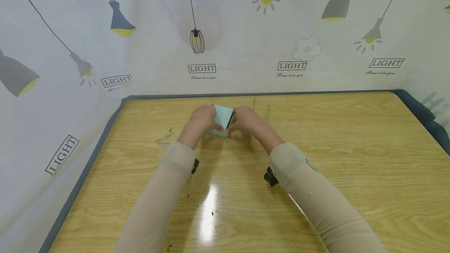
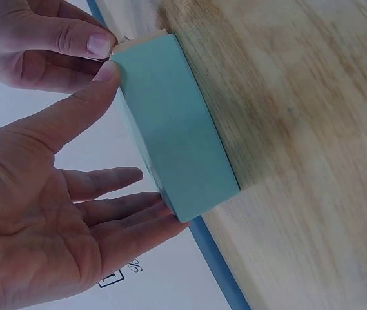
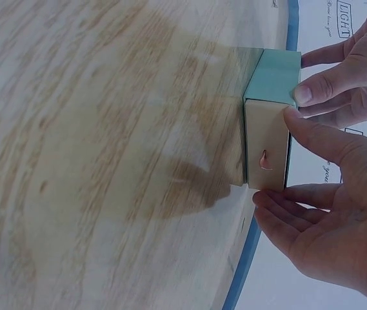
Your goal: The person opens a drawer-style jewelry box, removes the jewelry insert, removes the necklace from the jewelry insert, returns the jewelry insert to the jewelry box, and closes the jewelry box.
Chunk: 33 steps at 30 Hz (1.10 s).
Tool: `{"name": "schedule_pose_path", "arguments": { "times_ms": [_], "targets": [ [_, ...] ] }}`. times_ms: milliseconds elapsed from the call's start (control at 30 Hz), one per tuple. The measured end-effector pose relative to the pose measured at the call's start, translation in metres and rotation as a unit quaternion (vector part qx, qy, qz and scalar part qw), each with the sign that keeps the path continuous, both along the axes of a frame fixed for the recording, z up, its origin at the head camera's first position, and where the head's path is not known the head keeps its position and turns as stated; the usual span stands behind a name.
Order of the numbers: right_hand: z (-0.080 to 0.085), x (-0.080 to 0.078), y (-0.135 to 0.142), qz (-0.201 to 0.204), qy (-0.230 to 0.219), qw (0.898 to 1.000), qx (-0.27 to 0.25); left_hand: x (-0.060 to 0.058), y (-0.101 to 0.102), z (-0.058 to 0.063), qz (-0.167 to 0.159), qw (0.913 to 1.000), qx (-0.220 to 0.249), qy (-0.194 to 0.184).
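Observation:
A mint-green box (image 1: 222,117) with a beige drawer (image 3: 266,139) stands on the wooden table. In the left wrist view the drawer's edge sticks out slightly from the green sleeve (image 2: 170,123). A small pinkish pull tab (image 3: 264,160) shows on the drawer's front. My left hand (image 1: 204,118) holds the sleeve, thumb on one edge and fingertips at its far end. At the drawer end, my right hand (image 1: 246,120) grips with its thumb at one edge of the front and its fingers at the opposite corner.
To the left of the box lies a thin silvery chain (image 1: 164,138) on the wooden table (image 1: 351,159). Small dark specks dot the near part. A dark blue edge and a white cloth printed with lamps (image 1: 246,30) border the table.

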State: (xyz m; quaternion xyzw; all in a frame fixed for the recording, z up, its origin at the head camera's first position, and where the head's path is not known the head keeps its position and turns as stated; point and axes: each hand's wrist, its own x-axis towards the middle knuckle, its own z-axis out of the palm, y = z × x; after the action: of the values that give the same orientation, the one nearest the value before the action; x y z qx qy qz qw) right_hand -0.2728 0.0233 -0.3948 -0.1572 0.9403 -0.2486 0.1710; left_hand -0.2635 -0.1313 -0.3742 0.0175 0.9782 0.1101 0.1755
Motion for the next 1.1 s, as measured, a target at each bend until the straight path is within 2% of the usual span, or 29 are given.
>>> {"name": "schedule_pose_path", "arguments": {
  "times_ms": [467,667,833,967,1100],
  "targets": [
    [-0.002,-0.002,-0.001,0.014,0.011,1.000,0.004,-0.001,0.003,-0.001,-0.009,0.9999,-0.010,0.001],
    [-0.004,-0.001,0.000,-0.012,-0.010,1.000,-0.018,-0.001,0.004,-0.003,-0.008,1.0000,0.002,0.001],
    [-0.009,0.002,-0.002,-0.020,0.002,0.999,-0.029,-0.002,0.003,-0.006,0.000,1.0000,0.008,-0.002],
    [-0.015,0.005,-0.004,0.002,0.012,1.000,-0.020,-0.002,-0.002,-0.009,0.005,0.9999,0.013,-0.003],
    [-0.018,0.008,-0.004,0.026,0.003,0.999,-0.039,-0.001,-0.008,-0.013,-0.003,0.9999,0.010,-0.005]
  ]
}}
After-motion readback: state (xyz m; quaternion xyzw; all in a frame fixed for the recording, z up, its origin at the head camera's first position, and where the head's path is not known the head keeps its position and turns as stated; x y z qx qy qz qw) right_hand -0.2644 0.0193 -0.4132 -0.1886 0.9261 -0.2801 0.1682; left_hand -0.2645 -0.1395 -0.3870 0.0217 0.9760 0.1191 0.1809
